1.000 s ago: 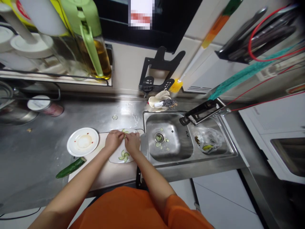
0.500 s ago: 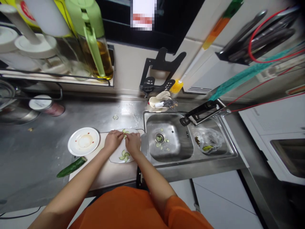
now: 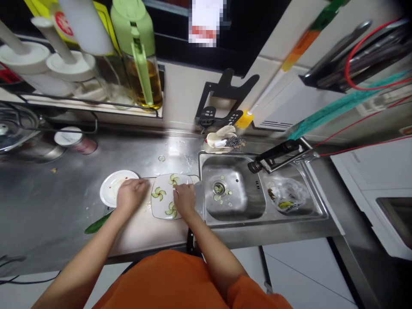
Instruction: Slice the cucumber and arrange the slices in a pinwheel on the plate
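Observation:
A square white serving plate (image 3: 162,206) lies on a pale cutting board (image 3: 148,234). On it, curved cucumber slices form three pinwheels: one at the left (image 3: 158,194) with a red centre, one at the top (image 3: 174,179) and one at the bottom (image 3: 171,209). My right hand (image 3: 185,199) is closed, its fingertips at the top pinwheel's lower edge; what they pinch is hidden. Over the right side of a round white plate (image 3: 107,191) with red bits, my left hand (image 3: 131,196) has its fingers curled together. Anything inside them cannot be made out.
A cucumber piece (image 3: 97,224) lies left of the board. Right of the serving plate a knife blade (image 3: 200,199) shows, its dark handle (image 3: 191,242) at the counter edge. The sink (image 3: 247,201) holds cucumber scraps. A plastic bag (image 3: 288,195) sits in the smaller basin.
My left hand has moved left from the top of the serving plate to the round plate, uncovering the left pinwheel. My right hand stays by the top pinwheel. The view has shifted slightly.

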Demonstrator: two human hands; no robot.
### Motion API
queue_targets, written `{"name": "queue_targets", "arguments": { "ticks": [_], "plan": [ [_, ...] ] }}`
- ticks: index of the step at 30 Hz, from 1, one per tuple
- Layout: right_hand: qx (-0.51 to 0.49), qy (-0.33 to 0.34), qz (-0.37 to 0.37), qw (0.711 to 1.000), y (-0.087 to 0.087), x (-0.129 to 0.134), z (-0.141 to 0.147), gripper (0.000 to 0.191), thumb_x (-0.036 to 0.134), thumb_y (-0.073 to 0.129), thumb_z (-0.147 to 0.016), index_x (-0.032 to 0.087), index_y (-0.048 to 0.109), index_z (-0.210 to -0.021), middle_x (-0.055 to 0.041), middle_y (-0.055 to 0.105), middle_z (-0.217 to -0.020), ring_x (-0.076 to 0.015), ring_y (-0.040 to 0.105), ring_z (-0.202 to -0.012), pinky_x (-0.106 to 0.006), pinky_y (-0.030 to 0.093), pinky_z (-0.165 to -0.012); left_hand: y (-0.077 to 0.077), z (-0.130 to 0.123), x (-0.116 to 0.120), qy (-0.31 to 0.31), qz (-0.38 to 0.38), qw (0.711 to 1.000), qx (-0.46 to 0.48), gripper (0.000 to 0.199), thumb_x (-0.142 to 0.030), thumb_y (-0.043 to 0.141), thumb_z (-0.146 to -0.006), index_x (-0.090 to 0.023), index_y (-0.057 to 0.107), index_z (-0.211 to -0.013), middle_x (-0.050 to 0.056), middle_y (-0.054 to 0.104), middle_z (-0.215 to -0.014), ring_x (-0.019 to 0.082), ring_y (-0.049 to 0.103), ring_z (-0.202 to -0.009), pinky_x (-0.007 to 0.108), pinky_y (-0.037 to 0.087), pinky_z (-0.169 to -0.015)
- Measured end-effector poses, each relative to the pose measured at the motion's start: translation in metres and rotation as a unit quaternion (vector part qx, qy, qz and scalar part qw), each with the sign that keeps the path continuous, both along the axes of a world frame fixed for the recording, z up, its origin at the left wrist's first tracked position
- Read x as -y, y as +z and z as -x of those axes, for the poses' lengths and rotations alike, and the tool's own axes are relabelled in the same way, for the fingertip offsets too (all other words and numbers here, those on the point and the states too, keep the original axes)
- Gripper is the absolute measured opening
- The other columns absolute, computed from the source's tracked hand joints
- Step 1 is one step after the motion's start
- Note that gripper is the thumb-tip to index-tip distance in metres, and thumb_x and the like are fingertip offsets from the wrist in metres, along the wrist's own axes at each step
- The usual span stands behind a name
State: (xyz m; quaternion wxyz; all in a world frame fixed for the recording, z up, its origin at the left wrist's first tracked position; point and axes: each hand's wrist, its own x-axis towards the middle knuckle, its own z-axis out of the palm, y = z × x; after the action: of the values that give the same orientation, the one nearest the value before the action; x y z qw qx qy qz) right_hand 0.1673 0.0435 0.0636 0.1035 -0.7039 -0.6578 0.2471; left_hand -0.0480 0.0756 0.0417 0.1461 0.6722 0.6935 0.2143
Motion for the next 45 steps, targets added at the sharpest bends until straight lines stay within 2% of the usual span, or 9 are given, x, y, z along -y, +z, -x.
{"name": "queue_targets", "arguments": {
  "ticks": [4,8,18,35,41,45],
  "plan": [
    [-0.014,0.018,0.012,1.0,0.001,0.011,0.009,0.027,0.025,0.051,-0.088,0.027,0.067,-0.109,-0.0047,0.064,-0.104,-0.0248,0.042,-0.101,-0.034,0.034,-0.076,-0.001,0.045,-0.002,0.111,0.044,0.991,-0.057,0.033,-0.039,0.052,-0.077,-0.017,0.072,-0.09,0.009,0.07,-0.087,0.022,0.061,-0.08,0.031,0.045,-0.076],
    [-0.022,0.029,0.021,0.999,0.0,0.019,0.018,0.026,0.023,0.051,-0.087,0.027,0.068,-0.107,-0.0048,0.065,-0.1,-0.0252,0.042,-0.101,-0.036,0.033,-0.077,-0.004,0.062,-0.006,0.144,0.086,0.983,-0.073,0.036,-0.042,0.052,-0.076,-0.018,0.072,-0.094,0.01,0.07,-0.087,0.022,0.061,-0.079,0.031,0.045,-0.073],
    [-0.023,0.031,0.016,0.999,0.003,0.028,0.019,0.025,0.023,0.052,-0.087,0.026,0.068,-0.106,-0.0046,0.065,-0.099,-0.0257,0.043,-0.102,-0.036,0.032,-0.076,-0.012,0.057,-0.017,0.119,0.104,0.983,-0.093,0.036,-0.042,0.049,-0.079,-0.018,0.073,-0.091,0.011,0.071,-0.091,0.024,0.063,-0.084,0.032,0.046,-0.079],
    [-0.013,0.021,0.017,1.0,0.003,0.033,0.007,0.023,0.026,0.053,-0.088,0.028,0.068,-0.105,-0.0036,0.065,-0.1,-0.0246,0.042,-0.103,-0.034,0.031,-0.075,-0.01,0.054,-0.021,0.092,0.126,0.982,-0.105,0.04,-0.041,0.044,-0.08,-0.017,0.073,-0.093,0.012,0.071,-0.098,0.025,0.062,-0.09,0.033,0.045,-0.082],
    [-0.005,0.02,0.018,1.0,0.007,0.034,0.005,0.023,0.026,0.053,-0.088,0.028,0.068,-0.106,-0.0031,0.066,-0.101,-0.0235,0.042,-0.104,-0.033,0.032,-0.076,-0.011,0.056,-0.021,0.095,0.117,0.983,-0.108,0.039,-0.04,0.044,-0.079,-0.016,0.073,-0.091,0.012,0.071,-0.094,0.025,0.062,-0.087,0.032,0.045,-0.079],
    [0.005,0.012,0.016,1.0,0.008,0.039,-0.008,0.024,0.026,0.052,-0.088,0.028,0.068,-0.107,-0.0037,0.065,-0.102,-0.0233,0.043,-0.104,-0.032,0.032,-0.075,-0.007,0.054,-0.019,0.104,0.109,0.984,-0.092,0.037,-0.041,0.046,-0.079,-0.017,0.072,-0.088,0.01,0.071,-0.091,0.024,0.062,-0.085,0.031,0.045,-0.077]
  ]
}}
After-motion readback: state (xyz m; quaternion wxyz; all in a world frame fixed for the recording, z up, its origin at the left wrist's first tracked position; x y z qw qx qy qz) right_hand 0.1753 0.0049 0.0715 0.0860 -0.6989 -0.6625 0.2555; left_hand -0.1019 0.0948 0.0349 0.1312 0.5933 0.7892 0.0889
